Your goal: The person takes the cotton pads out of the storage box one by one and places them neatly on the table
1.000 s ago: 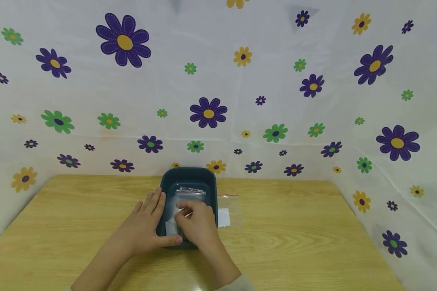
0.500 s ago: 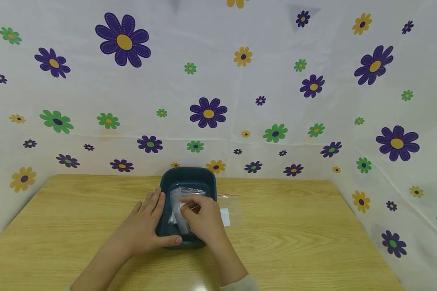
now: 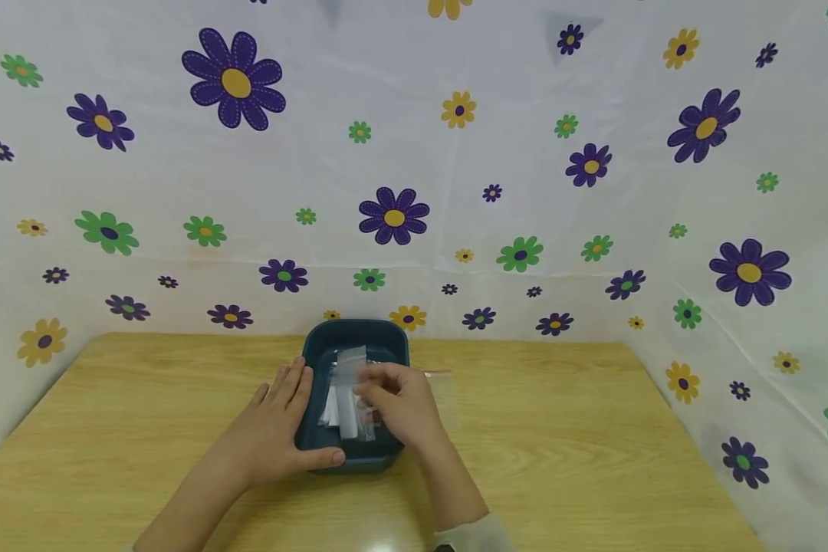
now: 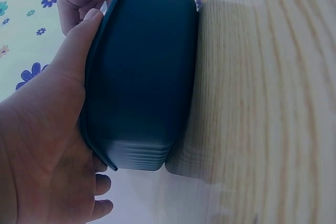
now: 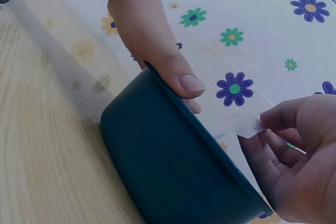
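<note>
A deep dark-blue plastic basin (image 3: 376, 463) stands on the table with small clear zip bags in it. My left hand (image 3: 269, 441) rests along its left rim, fingers straight and thumb stretched over the near edge. Over the inside of the basin, my right hand (image 3: 403, 402) pinches a small clear zip bag (image 3: 348, 410) between thumb and index finger. White pieces (image 3: 330, 408) show beneath that bag. In the right wrist view, a pale corner of the bag (image 5: 250, 128) sticks out from the right fingertips. Other bags in the basin are partly hidden by the right hand.
Right of the basin, a clear zip bag with a red seal line (image 3: 443, 392) lies flat on the wood-grain table (image 3: 559, 437), partly covered by my right hand. A white cloth with flower prints (image 3: 490, 138) hangs behind and at the sides.
My right hand has moved to the right, and the pinched zip bag has swung from the basin's left side toward its middle. The left hand has kept its place on the rim.
</note>
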Action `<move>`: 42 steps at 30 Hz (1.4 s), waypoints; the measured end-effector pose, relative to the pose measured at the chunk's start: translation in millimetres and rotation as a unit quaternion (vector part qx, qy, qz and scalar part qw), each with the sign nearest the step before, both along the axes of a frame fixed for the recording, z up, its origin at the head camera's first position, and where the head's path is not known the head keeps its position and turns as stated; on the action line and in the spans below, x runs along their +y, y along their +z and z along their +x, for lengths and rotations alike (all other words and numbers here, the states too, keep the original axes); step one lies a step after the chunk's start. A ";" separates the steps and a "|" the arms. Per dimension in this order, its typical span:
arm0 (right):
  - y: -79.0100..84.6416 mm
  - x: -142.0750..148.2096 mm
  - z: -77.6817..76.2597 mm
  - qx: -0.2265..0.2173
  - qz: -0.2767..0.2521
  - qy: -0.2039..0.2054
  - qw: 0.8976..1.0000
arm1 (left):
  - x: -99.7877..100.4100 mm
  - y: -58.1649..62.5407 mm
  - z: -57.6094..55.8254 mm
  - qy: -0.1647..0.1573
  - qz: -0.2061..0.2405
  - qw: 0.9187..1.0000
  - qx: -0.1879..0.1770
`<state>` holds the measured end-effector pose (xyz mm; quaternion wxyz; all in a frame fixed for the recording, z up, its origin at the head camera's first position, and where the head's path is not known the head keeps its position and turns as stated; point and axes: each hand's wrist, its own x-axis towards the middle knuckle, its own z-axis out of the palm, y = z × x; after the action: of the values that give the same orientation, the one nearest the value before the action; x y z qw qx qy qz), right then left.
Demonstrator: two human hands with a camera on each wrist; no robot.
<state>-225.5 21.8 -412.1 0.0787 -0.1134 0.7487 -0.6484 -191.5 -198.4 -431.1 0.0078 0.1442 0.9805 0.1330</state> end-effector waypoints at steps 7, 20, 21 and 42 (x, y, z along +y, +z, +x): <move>1.7 20.7 2.8 -0.051 -0.086 0.005 0.995 | 0.9 -1.1 0.2 0.004 0.004 1.000 0.001; 9.0 44.3 -6.4 -0.074 -0.132 -0.021 0.988 | -0.8 0.8 1.5 0.004 0.013 1.000 -0.001; 9.3 45.9 -7.0 -0.072 -0.133 -0.024 0.988 | -0.6 0.8 1.6 0.004 0.013 1.000 -0.001; 12.8 74.7 -14.9 -0.078 -0.134 -0.065 0.986 | -1.1 -1.6 -0.6 0.004 0.009 1.000 -0.002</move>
<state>-240.4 96.5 -399.4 0.0787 -0.0236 0.6522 -0.7536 -192.1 -199.5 -432.7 0.0083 0.1404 0.9799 0.1418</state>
